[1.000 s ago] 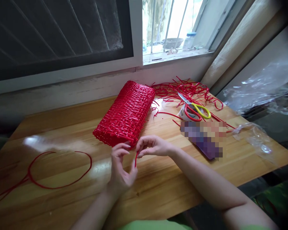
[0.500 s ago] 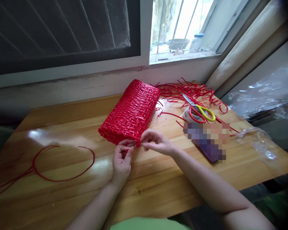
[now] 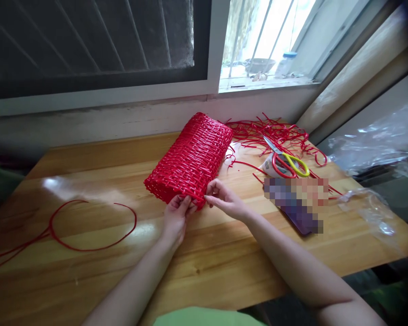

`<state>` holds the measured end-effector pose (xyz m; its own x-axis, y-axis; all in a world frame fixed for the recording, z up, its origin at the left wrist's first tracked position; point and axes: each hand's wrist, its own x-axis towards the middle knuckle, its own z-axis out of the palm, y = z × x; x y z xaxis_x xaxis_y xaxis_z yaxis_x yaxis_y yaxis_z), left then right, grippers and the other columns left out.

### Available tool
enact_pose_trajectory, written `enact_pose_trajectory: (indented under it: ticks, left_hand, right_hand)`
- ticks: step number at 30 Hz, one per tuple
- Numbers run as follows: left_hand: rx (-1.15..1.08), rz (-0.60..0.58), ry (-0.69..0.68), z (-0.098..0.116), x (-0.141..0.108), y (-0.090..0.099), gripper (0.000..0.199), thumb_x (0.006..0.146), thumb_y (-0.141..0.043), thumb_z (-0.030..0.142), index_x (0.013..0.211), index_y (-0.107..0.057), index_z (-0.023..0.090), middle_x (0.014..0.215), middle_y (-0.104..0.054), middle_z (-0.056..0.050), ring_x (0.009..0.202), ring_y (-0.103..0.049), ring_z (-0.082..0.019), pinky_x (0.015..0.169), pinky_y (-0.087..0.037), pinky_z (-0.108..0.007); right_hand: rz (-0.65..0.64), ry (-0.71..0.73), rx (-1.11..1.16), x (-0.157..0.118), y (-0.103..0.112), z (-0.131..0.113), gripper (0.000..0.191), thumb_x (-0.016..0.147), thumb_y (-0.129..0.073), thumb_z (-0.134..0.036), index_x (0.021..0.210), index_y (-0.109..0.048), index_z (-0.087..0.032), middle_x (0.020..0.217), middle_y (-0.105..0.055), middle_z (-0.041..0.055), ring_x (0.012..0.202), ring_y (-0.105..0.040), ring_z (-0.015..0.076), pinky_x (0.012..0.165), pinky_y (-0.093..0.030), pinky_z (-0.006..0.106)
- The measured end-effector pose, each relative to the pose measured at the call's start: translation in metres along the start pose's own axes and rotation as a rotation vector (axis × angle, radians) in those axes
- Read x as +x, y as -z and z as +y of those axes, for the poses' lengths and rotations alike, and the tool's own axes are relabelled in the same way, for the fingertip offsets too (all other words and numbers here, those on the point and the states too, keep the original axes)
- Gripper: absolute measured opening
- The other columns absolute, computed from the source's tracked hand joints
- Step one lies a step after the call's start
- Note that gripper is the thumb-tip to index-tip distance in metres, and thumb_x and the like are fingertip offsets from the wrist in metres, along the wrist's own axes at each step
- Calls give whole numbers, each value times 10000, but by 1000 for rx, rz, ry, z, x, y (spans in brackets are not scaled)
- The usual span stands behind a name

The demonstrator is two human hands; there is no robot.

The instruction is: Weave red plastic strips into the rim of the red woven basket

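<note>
A red woven basket (image 3: 193,154) lies on its side on the wooden table, its open end towards me. My left hand (image 3: 177,213) grips the near rim, thumb on the outside and some fingers hidden behind the weave. At the right corner of the same rim, my right hand (image 3: 226,199) has thumb and forefinger pinched together against the edge; whatever is between those fingertips is too small to make out.
Loose red strips (image 3: 272,133) are heaped behind and right of the basket. Scissors (image 3: 289,163) with red and yellow handles rest on a roll beside a blurred-out flat purple object (image 3: 292,208). One long red strip (image 3: 91,249) loops at left. Clear plastic (image 3: 370,208) lies at right.
My left hand has shifted from below the rim to gripping it, its thumb now over the edge. My right hand stays pinched at the corner. The whole view has shifted slightly.
</note>
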<state>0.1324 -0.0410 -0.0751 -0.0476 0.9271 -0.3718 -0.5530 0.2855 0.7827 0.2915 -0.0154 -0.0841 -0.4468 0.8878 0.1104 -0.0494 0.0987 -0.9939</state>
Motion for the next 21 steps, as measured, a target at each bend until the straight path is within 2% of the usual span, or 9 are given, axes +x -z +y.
enact_pose_trajectory:
  ticks: [4, 9, 12, 15, 18, 21]
  left_hand:
    - [-39, -6, 72, 0, 2, -1, 303, 508, -799, 259, 685, -592, 127, 608, -639, 34, 548, -582, -44, 565, -484, -144]
    - [-13, 0, 74, 1, 6, -2, 280, 498, -793, 233, 684, -616, 122, 627, -649, 17, 551, -584, -64, 558, -477, -168]
    - [61, -54, 81, 0, 10, -5, 221, 531, -761, 211, 648, -596, 123, 574, -618, 34, 507, -547, -60, 529, -456, -170]
    - [182, -91, 44, -2, 13, -10, 178, 558, -720, 196, 596, -556, 139, 526, -573, 49, 474, -506, -71, 492, -431, -184]
    - [413, -88, -75, -2, 14, -17, 119, 584, -678, 183, 659, -588, 165, 622, -623, 19, 566, -558, -131, 530, -457, -234]
    - [662, -116, -225, -6, 14, -24, 125, 625, -637, 184, 749, -627, 196, 774, -681, -24, 738, -610, -204, 649, -490, -298]
  right_hand:
    - [66, -1, -133, 2, -1, 6, 240, 832, -516, -394, 823, -406, -181, 730, -447, -9, 620, -449, 88, 561, -397, 224]
    - [145, 157, -420, -1, -7, 11, 145, 875, -441, -330, 875, -412, -188, 779, -486, 23, 684, -473, 115, 637, -413, 253]
    - [283, 234, -704, -5, -13, 17, 83, 873, -403, -271, 854, -397, -191, 738, -497, 33, 667, -480, 138, 638, -397, 277]
    - [401, 176, -895, -11, -16, 21, 54, 834, -405, -241, 842, -387, -190, 701, -507, 34, 621, -488, 149, 606, -384, 292]
    - [416, -46, -793, -21, -15, 19, 107, 796, -446, -250, 861, -383, -193, 723, -534, 30, 619, -520, 152, 597, -412, 294]
    - [356, -202, -413, -36, -13, 12, 286, 744, -526, -238, 981, -371, -198, 896, -572, 59, 763, -577, 159, 654, -474, 290]
